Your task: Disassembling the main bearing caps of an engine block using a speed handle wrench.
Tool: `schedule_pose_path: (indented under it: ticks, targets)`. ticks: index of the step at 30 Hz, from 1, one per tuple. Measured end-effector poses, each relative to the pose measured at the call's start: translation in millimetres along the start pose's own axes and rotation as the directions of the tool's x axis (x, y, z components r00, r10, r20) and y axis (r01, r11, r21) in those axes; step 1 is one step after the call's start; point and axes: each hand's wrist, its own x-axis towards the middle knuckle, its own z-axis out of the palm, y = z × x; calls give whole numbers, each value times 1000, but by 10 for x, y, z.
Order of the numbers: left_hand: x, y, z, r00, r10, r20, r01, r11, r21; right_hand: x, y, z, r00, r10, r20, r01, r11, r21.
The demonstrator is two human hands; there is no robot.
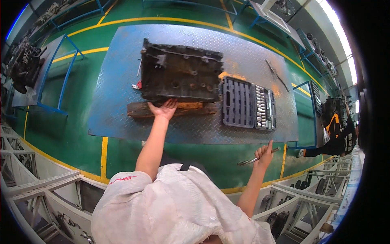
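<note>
Stage judged: bracing before fastener work. Blue checker-plate table (pixel 122 118) carried dark engine block (pixel 180 73) at centre, propped on wooden beam (pixel 140 110), open socket case (pixel 248 103) just beside. Left hand (pixel 163 109) spread flat against block's near edge. Right hand (pixel 265 153) closed around ratchet wrench (pixel 254 160), held well off the table. Next move probably called for socket selection.
</note>
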Motion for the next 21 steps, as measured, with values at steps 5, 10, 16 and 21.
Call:
schedule_pose_path:
  ticks: [5, 10, 16, 21]
  targets:
    - [41, 324, -62, 971, -235, -43, 236, 971, 33, -478, 483, 768, 982, -174, -72, 158, 969, -188]
    - [-156, 966, -372, 880, -466, -88, 453, 770, 450, -982, 711, 1349, 973, -230, -18, 208, 906, -368]
    - [-1038, 2282, -1284, 881, -320, -348, 469, 500, 728, -1456, 1188, 1855, 982, -95, 162, 157, 890, -429]
    - [-1805, 3318, -1869, 916, 30, -400, 318, 553, 770, -1887, 1666, 2313, 936, 136, 326, 45, 870, -491]
